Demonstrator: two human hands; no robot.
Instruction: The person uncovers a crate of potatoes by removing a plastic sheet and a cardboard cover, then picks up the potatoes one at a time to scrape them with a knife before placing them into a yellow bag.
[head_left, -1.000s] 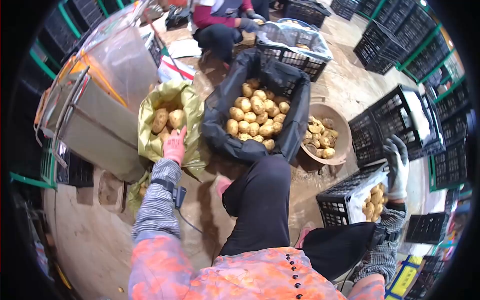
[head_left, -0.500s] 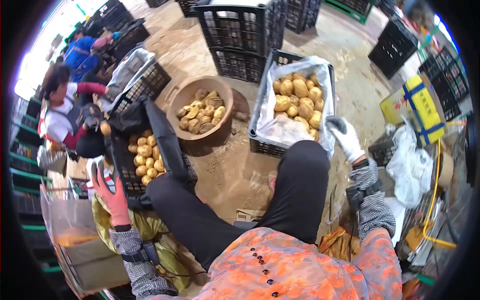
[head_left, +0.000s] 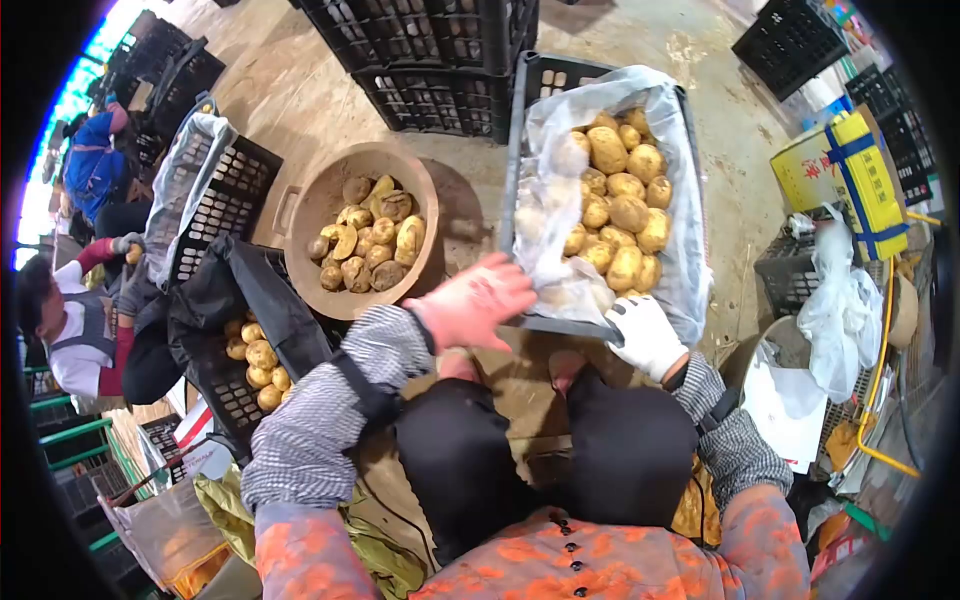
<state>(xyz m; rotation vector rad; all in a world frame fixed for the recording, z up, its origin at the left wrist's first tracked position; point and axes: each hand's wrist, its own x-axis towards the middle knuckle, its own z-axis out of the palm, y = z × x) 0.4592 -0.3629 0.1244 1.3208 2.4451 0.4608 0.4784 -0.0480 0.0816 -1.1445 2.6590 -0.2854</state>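
Note:
A black plastic crate (head_left: 516, 160) lined with a whitish plastic sheet (head_left: 678, 120) stands in front of me, with many potatoes (head_left: 625, 185) in it. My left hand (head_left: 478, 300), in a pink glove, is beside the crate's near left corner, fingers spread, with nothing in it. Over the near edge, toward the right corner, is my right hand (head_left: 645, 335) in a white glove. Its fingers lie slightly apart on the liner and rim, next to the nearest potatoes. Whether they press on the liner is hard to see.
A brown tub (head_left: 300, 255) holds cut and dark potatoes. Left of it stands a black-lined crate (head_left: 215, 385) with potatoes. Stacked crates (head_left: 430, 100) rise behind. A person (head_left: 80, 330) sits at the left. A yellow carton (head_left: 850, 185) and plastic bags (head_left: 830, 320) lie right.
My left hand has swung from the far left over to the lined crate's near corner. My right hand has moved from its right side to its near edge. The view has shifted.

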